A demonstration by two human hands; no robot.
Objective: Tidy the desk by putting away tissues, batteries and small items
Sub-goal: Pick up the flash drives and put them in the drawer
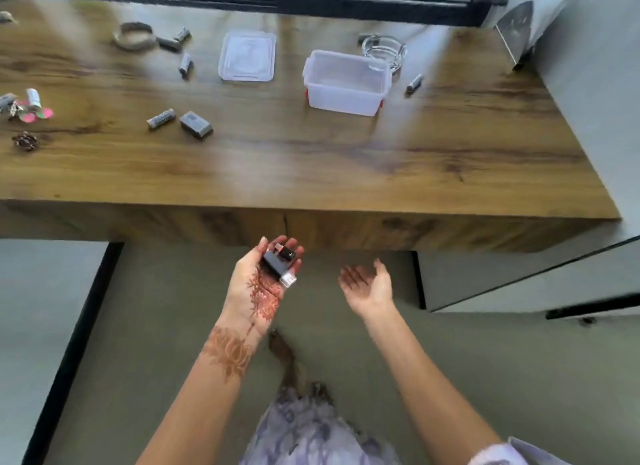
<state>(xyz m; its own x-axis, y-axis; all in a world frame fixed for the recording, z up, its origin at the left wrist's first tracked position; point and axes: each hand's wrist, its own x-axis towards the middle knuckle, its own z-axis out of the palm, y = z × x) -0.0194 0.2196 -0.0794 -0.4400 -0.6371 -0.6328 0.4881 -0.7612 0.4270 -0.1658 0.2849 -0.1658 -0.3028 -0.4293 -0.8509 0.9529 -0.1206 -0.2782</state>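
Observation:
My left hand (258, 284) is palm up below the desk's front edge, cupping small dark gadgets (278, 262), one with a clear cap. My right hand (367, 286) is beside it, palm up, fingers apart and empty. On the wooden desk (311, 160) stands an open clear plastic box (346, 84) with its lid (247, 56) lying to the left. Batteries lie scattered: one (161, 118) beside a small grey block (195, 124), one (414, 83) right of the box, others (186, 64) further back.
A glass ashtray (384, 51) sits behind the box. A woven ring (134, 37) lies at the back left. Pink and green trinkets (31, 110) and a dark flower-shaped piece (25, 141) are at the left edge. A wall bounds the desk on the right.

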